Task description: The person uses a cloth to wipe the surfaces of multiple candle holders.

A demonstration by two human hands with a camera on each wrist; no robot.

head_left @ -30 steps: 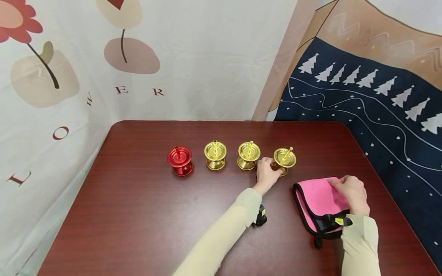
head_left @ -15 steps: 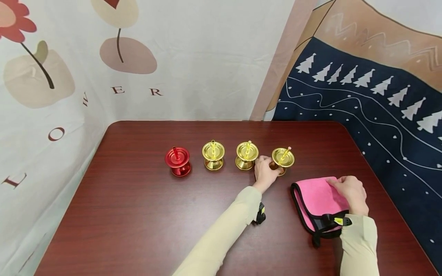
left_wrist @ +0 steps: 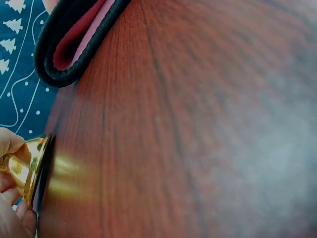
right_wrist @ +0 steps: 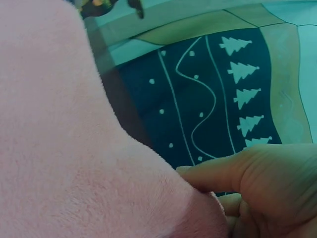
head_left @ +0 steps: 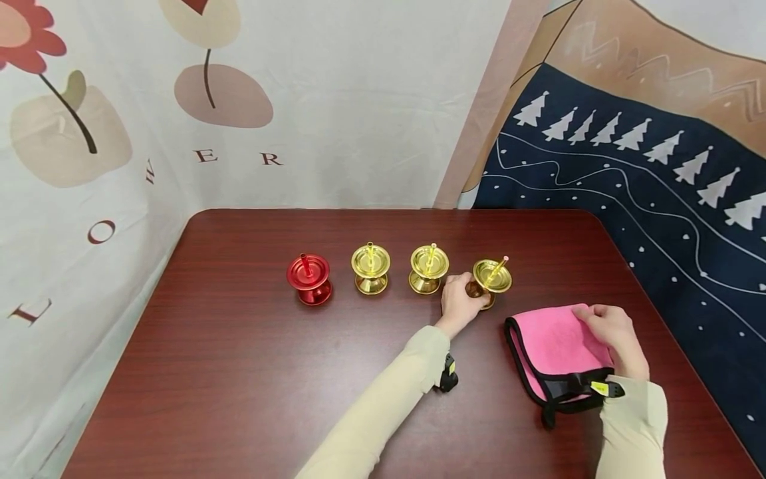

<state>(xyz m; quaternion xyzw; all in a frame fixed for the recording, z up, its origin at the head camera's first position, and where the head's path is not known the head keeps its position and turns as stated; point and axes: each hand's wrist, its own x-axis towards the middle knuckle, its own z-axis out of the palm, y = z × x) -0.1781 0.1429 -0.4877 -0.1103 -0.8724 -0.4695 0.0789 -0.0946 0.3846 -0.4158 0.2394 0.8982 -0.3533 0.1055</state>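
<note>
My left hand (head_left: 461, 298) grips the stem of the rightmost gold candle holder (head_left: 493, 275), which leans slightly. In the left wrist view the fingers (left_wrist: 11, 143) wrap its gold base (left_wrist: 30, 166), close over the tabletop; whether it touches is hard to tell. My right hand (head_left: 616, 336) pinches the far right corner of a folded pink cloth (head_left: 556, 339) with black edging. The right wrist view shows the thumb (right_wrist: 213, 173) on top of the fluffy cloth (right_wrist: 99, 163) and fingers beneath. Left of my left hand stand two more gold candle holders (head_left: 429, 267) and a red one (head_left: 308, 278).
The dark red wooden table (head_left: 239, 386) has rounded far corners. A pale printed curtain (head_left: 359, 120) hangs behind it, and a navy cloth with white trees (head_left: 676, 206) hangs at the right.
The held candle holder and my left hand have shifted slightly toward me. My right hand has drawn a little to the right, still pinching the cloth.
</note>
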